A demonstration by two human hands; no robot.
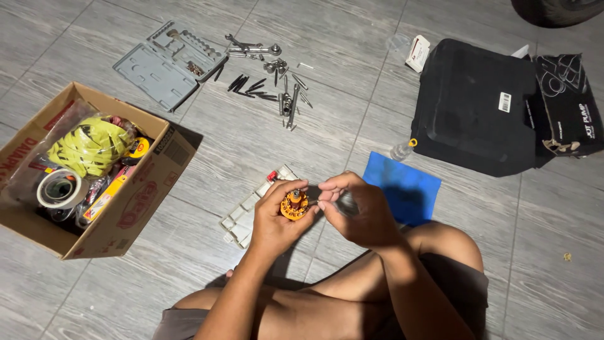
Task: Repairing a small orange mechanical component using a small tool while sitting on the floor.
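Black case (478, 107): we see it far right on the tiled floor, shut and out of the way.
Cardboard box (135, 208): left of us, open on top, so the tape rolls and yellow strap inside show.
Grey tool tray (167, 63): far left, lid open; loose bits and wrenches (277, 82) lie spread beside it.
Left hand (277, 220): closed around the orange bit holder (294, 204), held just above our knees, its round face upturned.
Right hand (355, 211): fingertips pinched on a thin bit, touching the holder's right side.

place: home floor or garage | evidence: grey floor tiles (264, 151), scattered tool bits (270, 82), cardboard box (135, 208) of supplies
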